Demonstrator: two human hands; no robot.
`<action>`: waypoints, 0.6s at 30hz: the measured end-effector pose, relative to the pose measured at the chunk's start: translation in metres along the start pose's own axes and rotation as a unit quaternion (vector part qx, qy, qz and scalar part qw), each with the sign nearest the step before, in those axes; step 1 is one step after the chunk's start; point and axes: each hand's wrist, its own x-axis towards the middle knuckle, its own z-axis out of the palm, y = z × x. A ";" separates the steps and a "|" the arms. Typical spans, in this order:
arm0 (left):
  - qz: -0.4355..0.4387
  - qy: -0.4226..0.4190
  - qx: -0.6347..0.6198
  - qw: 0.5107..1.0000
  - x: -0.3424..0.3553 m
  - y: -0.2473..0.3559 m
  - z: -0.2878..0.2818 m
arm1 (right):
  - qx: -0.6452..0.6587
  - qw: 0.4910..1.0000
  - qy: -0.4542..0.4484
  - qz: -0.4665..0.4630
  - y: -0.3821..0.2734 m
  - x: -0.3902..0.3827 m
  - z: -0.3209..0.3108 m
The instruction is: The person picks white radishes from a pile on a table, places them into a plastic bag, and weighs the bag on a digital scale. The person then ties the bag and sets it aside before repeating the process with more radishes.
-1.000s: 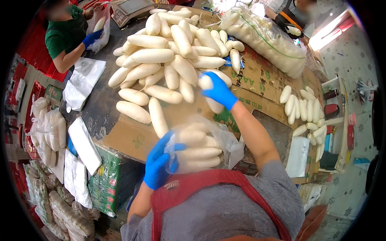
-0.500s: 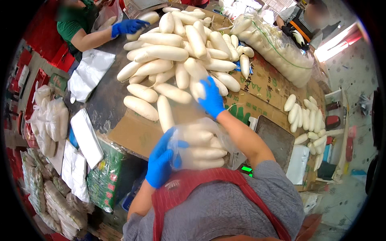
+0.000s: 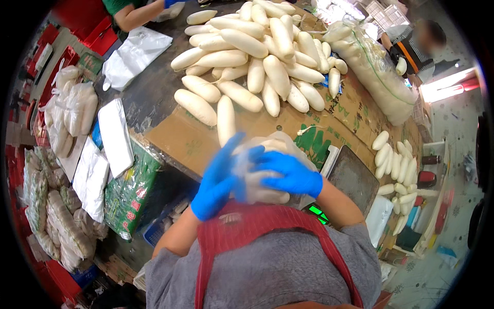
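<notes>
Both my hands wear blue gloves and are at a clear plastic bag (image 3: 260, 189) of white radishes, close in front of my apron. My left hand (image 3: 218, 180), smeared by motion, grips the bag's left side. From the right, my right hand (image 3: 293, 172) reaches across the bag, its fingers closed on the film near the mouth. My fingers partly hide the radishes inside. Just beyond the bag lies a single radish (image 3: 226, 121), at the near edge of a large heap of white radishes (image 3: 242, 44) on the cardboard-covered table (image 3: 175, 139).
A dark scale (image 3: 350, 180) with a lit green display stands right of the bag. More radishes (image 3: 396, 162) lie at the right. A long filled bag (image 3: 375, 72) sits at the far right. Folded white bags (image 3: 116, 136) are at left. Two other people work across the table.
My right hand has come back from the heap to the bag, and the radish it touched is no longer there. My left hand stays at the bag. My view has shifted.
</notes>
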 end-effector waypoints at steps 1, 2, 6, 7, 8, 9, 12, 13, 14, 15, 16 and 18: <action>-0.009 -0.013 -0.002 1.000 -0.004 -0.003 -0.003 | 0.063 0.996 0.039 0.058 0.001 0.017 -0.008; -0.017 -0.026 -0.006 1.000 -0.008 -0.005 -0.006 | 0.128 0.982 0.083 0.112 0.002 0.035 -0.016; -0.079 -0.094 0.054 0.991 -0.012 0.010 0.008 | -0.107 0.964 0.095 0.224 0.088 0.137 0.029; -0.073 -0.098 0.059 0.991 -0.013 0.010 0.009 | -0.230 0.946 0.099 0.208 0.105 0.153 0.055; -0.064 -0.099 0.062 0.991 -0.014 0.009 0.009 | -0.193 0.945 0.084 0.249 0.119 0.163 0.076; -0.055 -0.099 0.064 0.992 -0.015 0.008 0.008 | -0.157 0.942 0.068 0.288 0.130 0.168 0.089; -0.054 -0.057 0.017 0.997 -0.020 0.005 -0.002 | -0.049 0.961 0.072 0.263 0.150 0.165 0.067; -0.056 -0.043 -0.007 0.997 -0.021 0.004 -0.006 | -0.020 0.962 0.079 0.261 0.154 0.156 0.054; -0.052 0.003 -0.025 0.998 -0.022 0.004 -0.006 | 0.086 0.954 0.118 0.262 0.118 0.146 0.033; -0.046 0.053 -0.004 0.998 -0.020 -0.001 -0.005 | 0.134 0.967 0.183 0.113 0.105 0.136 0.016; -0.033 0.080 -0.019 0.996 -0.019 0.000 -0.001 | 0.151 0.962 0.219 0.054 0.072 0.120 -0.003; 0.006 0.095 -0.023 0.995 -0.017 -0.002 0.002 | 0.352 0.919 0.175 -0.030 0.006 0.083 -0.040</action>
